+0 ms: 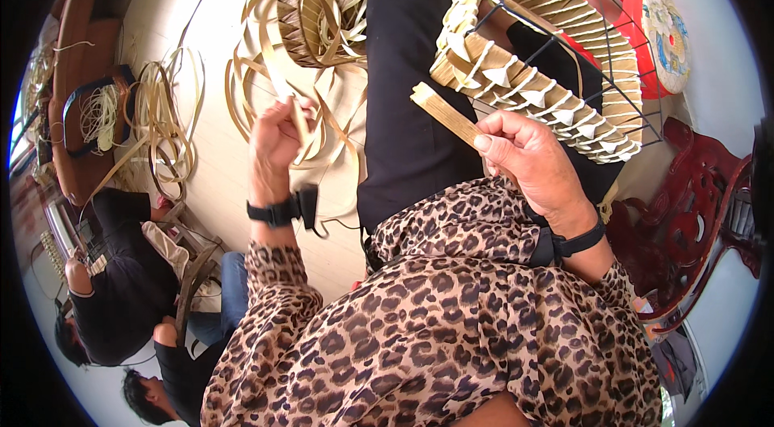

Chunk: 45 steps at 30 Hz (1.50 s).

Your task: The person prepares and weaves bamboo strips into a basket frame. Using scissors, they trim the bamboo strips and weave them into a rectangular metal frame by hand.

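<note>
My left hand (276, 135) is closed around a flat tan weaving strip (303, 125), whose end points down beside my fingers. In my right hand (528, 154), thumb and fingers pinch a short, flat tan piece (445, 114), perhaps a folded strip or a small stack; its far end is uneven. Above the right hand a basket (556, 96) with a black wire frame rests tilted against my legs. Tan strips and white cord wrap parts of its frame, while other wires are bare. The two hands are apart, and neither touches the basket.
A round basket (300, 20) holding loose strips stands on the floor ahead, with long strips (242, 76) curling around it. More coiled strips (157, 116) hang at left near a wooden bench (76, 124). Two people sit at lower left. A red stool (633, 20) and carved dark-red chair (685, 221) stand right.
</note>
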Each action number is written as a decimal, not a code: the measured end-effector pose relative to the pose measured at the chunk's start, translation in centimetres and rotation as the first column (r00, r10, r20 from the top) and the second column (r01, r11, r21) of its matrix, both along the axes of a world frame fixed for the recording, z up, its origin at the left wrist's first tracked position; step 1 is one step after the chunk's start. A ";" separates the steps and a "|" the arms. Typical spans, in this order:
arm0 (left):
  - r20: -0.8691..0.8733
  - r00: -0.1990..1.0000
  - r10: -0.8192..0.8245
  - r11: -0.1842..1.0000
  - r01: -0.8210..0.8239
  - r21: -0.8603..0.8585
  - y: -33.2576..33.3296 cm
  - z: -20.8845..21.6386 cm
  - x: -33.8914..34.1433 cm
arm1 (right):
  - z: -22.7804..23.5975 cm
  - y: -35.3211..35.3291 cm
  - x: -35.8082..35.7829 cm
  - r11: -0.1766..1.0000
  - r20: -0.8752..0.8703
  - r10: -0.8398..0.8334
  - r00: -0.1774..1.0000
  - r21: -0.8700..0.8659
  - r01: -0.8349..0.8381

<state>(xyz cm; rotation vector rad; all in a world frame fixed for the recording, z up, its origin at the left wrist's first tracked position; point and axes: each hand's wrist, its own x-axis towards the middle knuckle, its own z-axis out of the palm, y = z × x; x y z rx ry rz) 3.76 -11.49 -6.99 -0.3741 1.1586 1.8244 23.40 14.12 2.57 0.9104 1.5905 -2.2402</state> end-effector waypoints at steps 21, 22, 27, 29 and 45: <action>0.069 0.981 -0.180 0.968 0.164 0.189 11.2 7.1 9.0 | 1.3 -0.9 0.0 0.841 0.020 0.036 0.999 0.539 -0.041; 0.052 0.979 -0.195 0.958 0.179 0.223 11.1 6.9 9.1 | 1.1 -0.8 0.1 0.853 0.002 0.004 1.000 0.521 -0.004; 0.076 0.984 -0.159 0.973 0.143 0.182 11.9 7.9 9.2 | 0.9 -0.5 0.1 0.875 0.021 0.019 1.000 0.484 -0.027; 0.083 0.985 -0.153 0.982 0.143 0.120 12.0 7.9 9.1 | 1.4 -0.3 0.0 0.908 0.044 0.055 0.998 0.412 -0.068; 0.149 0.986 -0.078 0.996 0.071 0.048 12.8 8.2 9.2 | 1.8 0.2 0.2 0.998 0.087 -0.058 0.995 0.009 0.057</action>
